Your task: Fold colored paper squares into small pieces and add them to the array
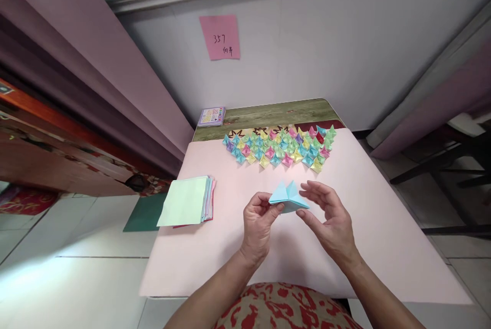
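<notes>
A light blue folded paper piece (287, 197) with pointed flaps is held just above the pink table cover (376, 226). My left hand (258, 222) pinches its left corner between thumb and fingers. My right hand (329, 219) touches the paper's right tip with thumb and forefinger while its other fingers stay spread and curved above it. Both hands sit near the table's middle, in front of me.
Several small folded paper pieces in many colours lie in rows (280, 149) at the far side. A stack of coloured square sheets (187, 201) lies at the left edge. A paper pack (211, 116) rests on the wooden tabletop. A pink note (220, 37) hangs on the wall.
</notes>
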The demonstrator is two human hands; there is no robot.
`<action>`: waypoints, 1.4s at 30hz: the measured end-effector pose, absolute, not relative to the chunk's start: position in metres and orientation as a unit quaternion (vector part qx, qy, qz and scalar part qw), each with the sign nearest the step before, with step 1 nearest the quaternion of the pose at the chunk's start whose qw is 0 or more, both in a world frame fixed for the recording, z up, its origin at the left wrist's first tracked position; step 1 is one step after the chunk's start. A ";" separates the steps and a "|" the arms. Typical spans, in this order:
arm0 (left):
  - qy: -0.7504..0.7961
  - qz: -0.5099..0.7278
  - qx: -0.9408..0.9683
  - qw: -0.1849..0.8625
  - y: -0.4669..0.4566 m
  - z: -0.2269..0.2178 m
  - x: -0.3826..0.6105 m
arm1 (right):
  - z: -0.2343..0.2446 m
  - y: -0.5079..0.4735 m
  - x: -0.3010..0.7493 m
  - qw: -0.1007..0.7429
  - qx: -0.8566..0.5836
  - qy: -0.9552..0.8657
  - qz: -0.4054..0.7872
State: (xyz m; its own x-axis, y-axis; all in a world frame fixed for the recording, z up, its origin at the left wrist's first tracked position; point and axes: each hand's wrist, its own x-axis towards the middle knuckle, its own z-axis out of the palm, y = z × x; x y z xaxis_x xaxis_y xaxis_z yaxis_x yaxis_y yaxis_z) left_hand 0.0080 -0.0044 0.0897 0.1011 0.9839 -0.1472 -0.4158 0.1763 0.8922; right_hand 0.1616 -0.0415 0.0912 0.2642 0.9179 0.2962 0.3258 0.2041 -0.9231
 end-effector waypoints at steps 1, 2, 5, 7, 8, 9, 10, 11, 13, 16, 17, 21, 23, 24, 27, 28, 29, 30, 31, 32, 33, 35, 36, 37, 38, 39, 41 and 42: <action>0.403 0.531 0.326 0.670 -0.005 0.090 0.009 | 0.091 -0.041 0.160 0.553 -0.566 -0.527 0.311; 0.401 0.530 0.307 0.682 -0.005 0.091 0.010 | 0.090 -0.041 0.159 0.551 -0.563 -0.515 0.338; 0.396 0.529 0.278 0.697 -0.006 0.094 0.011 | 0.088 -0.042 0.157 0.557 -0.574 -0.505 0.323; 0.396 0.534 0.263 0.699 -0.006 0.097 0.011 | 0.087 -0.042 0.157 0.575 -0.583 -0.497 0.287; 0.396 0.538 0.257 0.698 -0.005 0.098 0.011 | 0.087 -0.043 0.157 0.581 -0.586 -0.491 0.279; 0.396 0.542 0.253 0.697 -0.004 0.100 0.010 | 0.087 -0.043 0.158 0.582 -0.588 -0.486 0.281; 0.394 0.546 0.249 0.696 -0.003 0.101 0.010 | 0.088 -0.045 0.158 0.578 -0.591 -0.482 0.290; 0.392 0.548 0.247 0.696 -0.003 0.101 0.010 | 0.089 -0.046 0.158 0.570 -0.596 -0.480 0.299; 0.388 0.545 0.246 0.701 -0.002 0.103 0.010 | 0.091 -0.049 0.158 0.549 -0.609 -0.484 0.305; 0.393 0.527 0.245 0.712 -0.005 0.104 0.013 | 0.095 -0.052 0.154 0.524 -0.614 -0.509 0.301; 0.397 0.520 0.246 0.716 -0.006 0.103 0.014 | 0.096 -0.052 0.153 0.522 -0.610 -0.516 0.299; 0.395 0.503 0.267 0.720 -0.010 0.099 0.015 | 0.098 -0.051 0.150 0.543 -0.599 -0.520 0.276; 0.391 0.503 0.289 0.715 -0.011 0.096 0.013 | 0.098 -0.050 0.150 0.551 -0.598 -0.510 0.279; 0.390 0.502 0.301 0.711 -0.011 0.094 0.012 | 0.098 -0.050 0.150 0.554 -0.595 -0.506 0.287; 0.392 0.488 0.341 0.701 -0.012 0.092 0.011 | 0.099 -0.051 0.152 0.554 -0.576 -0.519 0.304; 0.394 0.482 0.350 0.700 -0.012 0.093 0.010 | 0.100 -0.052 0.152 0.555 -0.567 -0.529 0.301; 0.394 0.478 0.356 0.700 -0.012 0.093 0.010 | 0.101 -0.052 0.153 0.558 -0.558 -0.540 0.293; 0.393 0.474 0.359 0.701 -0.012 0.094 0.010 | 0.102 -0.052 0.154 0.563 -0.551 -0.546 0.284; 0.389 0.472 0.360 0.704 -0.012 0.095 0.011 | 0.103 -0.052 0.155 0.570 -0.546 -0.549 0.277; 0.384 0.470 0.360 0.708 -0.011 0.096 0.011 | 0.104 -0.052 0.156 0.574 -0.543 -0.548 0.273; 0.379 0.469 0.359 0.712 -0.011 0.096 0.011 | 0.104 -0.052 0.156 0.575 -0.543 -0.546 0.275; 0.372 0.470 0.357 0.717 -0.011 0.097 0.011 | 0.103 -0.052 0.157 0.569 -0.549 -0.539 0.291; 0.372 0.471 0.355 0.717 -0.011 0.096 0.011 | 0.102 -0.052 0.157 0.565 -0.553 -0.534 0.301; 0.373 0.472 0.354 0.716 -0.011 0.096 0.010 | 0.101 -0.052 0.158 0.559 -0.556 -0.529 0.312; 0.375 0.474 0.352 0.715 -0.011 0.095 0.010 | 0.099 -0.052 0.158 0.555 -0.559 -0.525 0.324; 0.376 0.474 0.350 0.715 -0.011 0.095 0.010 | 0.097 -0.052 0.158 0.551 -0.559 -0.521 0.336; 0.381 0.471 0.347 0.716 -0.011 0.094 0.010 | 0.094 -0.053 0.158 0.551 -0.556 -0.509 0.358; 0.384 0.467 0.349 0.716 -0.010 0.095 0.010 | 0.093 -0.053 0.157 0.559 -0.555 -0.498 0.362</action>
State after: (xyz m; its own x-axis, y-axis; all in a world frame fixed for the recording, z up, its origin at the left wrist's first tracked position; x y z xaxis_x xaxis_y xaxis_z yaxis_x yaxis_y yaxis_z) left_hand 0.0097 -0.0103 0.0945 0.2681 0.9369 -0.2242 -0.4011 0.3202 0.8583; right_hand 0.1574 -0.0534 0.0929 0.2417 0.9581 0.1538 0.1478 0.1204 -0.9817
